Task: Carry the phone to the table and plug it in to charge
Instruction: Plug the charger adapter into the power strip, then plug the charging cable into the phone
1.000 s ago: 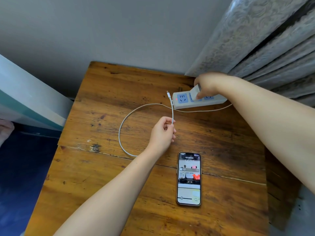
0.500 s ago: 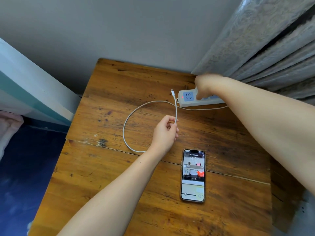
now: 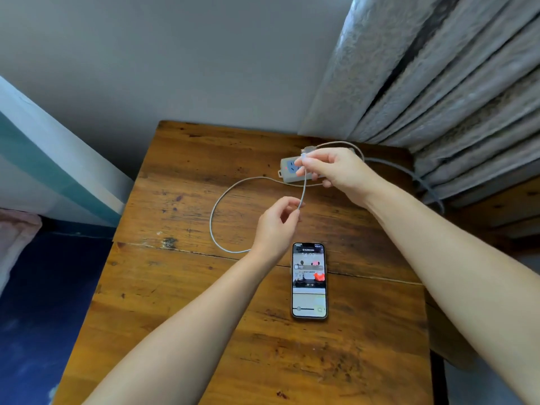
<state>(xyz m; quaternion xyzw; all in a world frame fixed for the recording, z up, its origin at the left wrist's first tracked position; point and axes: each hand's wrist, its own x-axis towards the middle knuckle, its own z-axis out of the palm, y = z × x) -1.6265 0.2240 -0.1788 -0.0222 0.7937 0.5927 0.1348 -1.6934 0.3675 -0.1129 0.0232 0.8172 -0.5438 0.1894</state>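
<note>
The phone [image 3: 309, 280] lies face up on the wooden table [image 3: 181, 302], its screen lit. A white charging cable [image 3: 214, 210] loops across the table to the left. My left hand [image 3: 276, 226] pinches the cable a short way below its free end. My right hand [image 3: 336, 168] pinches the cable's connector tip, just above the white power strip [image 3: 287, 171]. The charger brick in the strip is hidden behind my right hand. Both hands hover above the table, beyond the phone's top edge.
Grey curtains [image 3: 438, 83] hang at the back right, over the table's corner. The strip's grey cord [image 3: 420, 182] runs off to the right. A white and teal panel [image 3: 52, 159] stands at the left, with dark blue floor [image 3: 43, 302] below.
My right hand has left the charger at the power strip and taken hold of the cable's free tip. My left hand keeps its pinch on the cable. The camera view shifted slightly.
</note>
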